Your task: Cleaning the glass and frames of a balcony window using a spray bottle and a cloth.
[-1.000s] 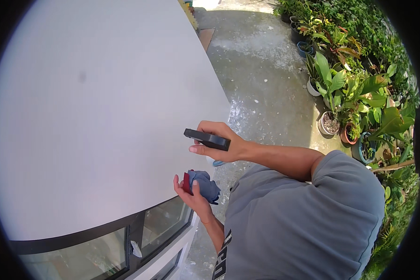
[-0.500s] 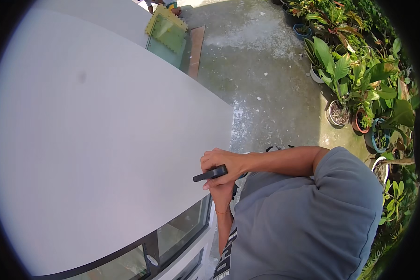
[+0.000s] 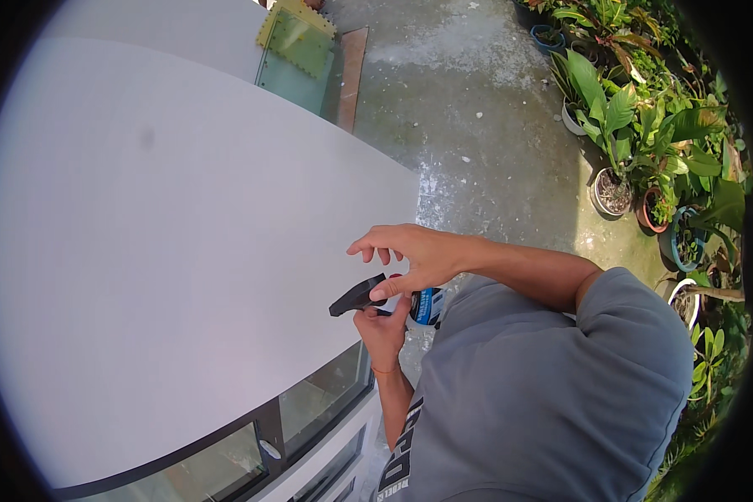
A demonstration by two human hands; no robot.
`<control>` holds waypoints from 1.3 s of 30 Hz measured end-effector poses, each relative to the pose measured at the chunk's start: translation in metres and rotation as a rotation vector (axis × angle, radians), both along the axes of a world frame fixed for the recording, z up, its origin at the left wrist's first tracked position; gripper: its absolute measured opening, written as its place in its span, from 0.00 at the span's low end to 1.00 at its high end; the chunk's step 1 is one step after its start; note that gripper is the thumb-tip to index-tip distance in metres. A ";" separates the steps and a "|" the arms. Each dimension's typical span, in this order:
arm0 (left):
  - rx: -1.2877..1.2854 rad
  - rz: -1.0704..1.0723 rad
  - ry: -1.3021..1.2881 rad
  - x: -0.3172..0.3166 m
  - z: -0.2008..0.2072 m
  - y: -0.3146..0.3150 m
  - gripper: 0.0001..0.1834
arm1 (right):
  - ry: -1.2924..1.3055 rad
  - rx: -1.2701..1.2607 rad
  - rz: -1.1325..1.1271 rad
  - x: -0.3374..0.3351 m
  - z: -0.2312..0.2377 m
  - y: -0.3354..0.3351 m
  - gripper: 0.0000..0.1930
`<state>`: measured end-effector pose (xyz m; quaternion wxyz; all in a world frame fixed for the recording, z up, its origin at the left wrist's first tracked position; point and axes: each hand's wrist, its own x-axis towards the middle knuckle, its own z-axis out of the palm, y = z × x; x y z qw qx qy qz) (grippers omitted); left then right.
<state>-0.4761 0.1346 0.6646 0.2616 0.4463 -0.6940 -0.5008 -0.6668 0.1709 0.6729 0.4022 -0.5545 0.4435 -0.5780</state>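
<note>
My left hand [image 3: 382,339], with a thin band at its wrist, is closed around the upper part of a spray bottle. The bottle's black trigger head [image 3: 358,295] points toward the white panel. Its blue-and-dark labelled body [image 3: 427,307] shows beside my shirt, partly covered by my hands. A small red part shows between the hands. My right hand [image 3: 414,255] is over the bottle with its fingers spread and off it. Its thumb lies at or against the rear of the black head; actual contact is hard to tell.
A large smooth white panel [image 3: 184,226] fills the left side. Dark-framed glass [image 3: 326,397] lies below it. Potted plants [image 3: 611,192] line the right edge of the stained concrete floor [image 3: 477,142]. Yellow foam mats [image 3: 297,38], a glass sheet and a brown board lean at the top.
My right hand has opened, its fingers lifting off the sprayer and spreading. The bottle's blue label has come into view, and the black head has shifted slightly up and left.
</note>
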 end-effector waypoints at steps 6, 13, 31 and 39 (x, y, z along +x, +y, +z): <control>-0.125 -0.145 -0.155 0.004 0.006 -0.009 0.18 | 0.260 -0.031 0.059 -0.001 0.021 0.002 0.23; 0.002 -0.137 -0.056 0.016 0.010 -0.016 0.15 | 0.121 0.021 0.042 0.025 0.005 -0.010 0.21; 0.348 -0.241 0.234 0.027 0.017 -0.027 0.27 | 0.115 0.060 0.368 0.001 0.009 -0.023 0.35; 0.253 -0.077 0.402 0.036 0.008 -0.049 0.22 | 0.076 0.378 0.522 0.009 -0.057 -0.005 0.39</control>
